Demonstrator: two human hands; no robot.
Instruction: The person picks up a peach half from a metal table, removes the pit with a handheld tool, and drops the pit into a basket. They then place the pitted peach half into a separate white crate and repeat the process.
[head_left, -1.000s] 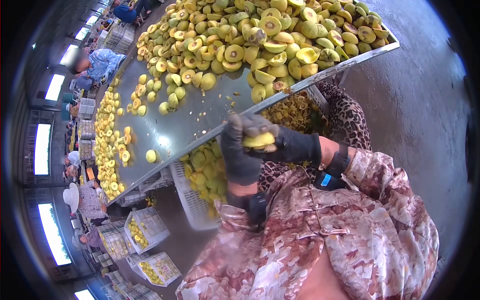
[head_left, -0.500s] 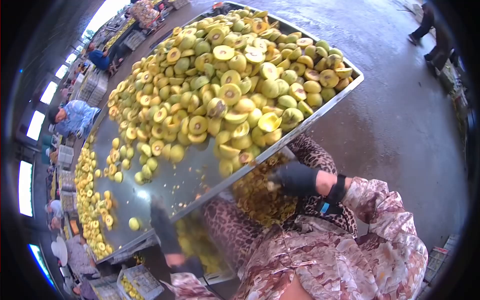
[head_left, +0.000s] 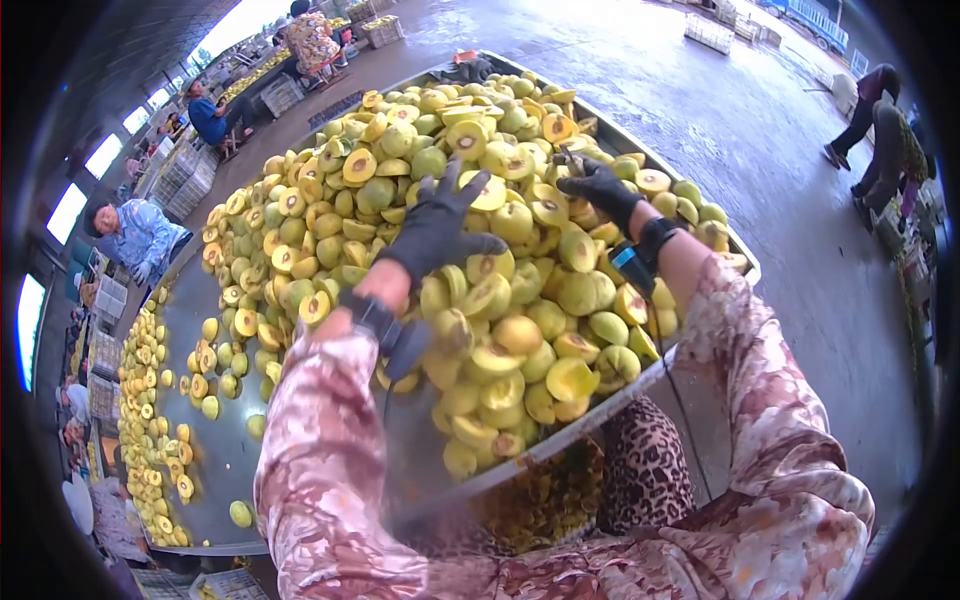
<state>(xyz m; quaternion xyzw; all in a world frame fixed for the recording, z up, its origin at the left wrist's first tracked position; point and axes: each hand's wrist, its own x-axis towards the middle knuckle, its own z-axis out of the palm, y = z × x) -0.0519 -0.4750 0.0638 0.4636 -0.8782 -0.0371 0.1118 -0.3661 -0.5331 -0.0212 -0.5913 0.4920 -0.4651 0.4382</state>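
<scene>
A large heap of halved yellow-green fruit, apparently peaches (head_left: 585, 292), covers much of the metal table (head_left: 222, 480). Some halves show brown-red centres. My left hand (head_left: 435, 228), in a black glove, lies over the middle of the heap with its fingers spread. Farther right, my right hand (head_left: 606, 190), also gloved in black, reaches onto the heap with fingers bent and apart; the fruit right under its fingertips is partly hidden. Dark bands with small devices sit on both wrists, and a thin cable hangs from the right one.
Below the table's near edge is a container of brownish-yellow scraps (head_left: 545, 500), between my knees. Loose halves (head_left: 160, 440) lie along the table's left side. A person in a blue patterned top (head_left: 145, 235) stands at left. Crates (head_left: 185, 175) line that side; two people bend at far right.
Both hands have risen from below the table's near edge and moved forward onto the fruit heap. The view has shifted, and the near part of the heap now reaches closer to me.
</scene>
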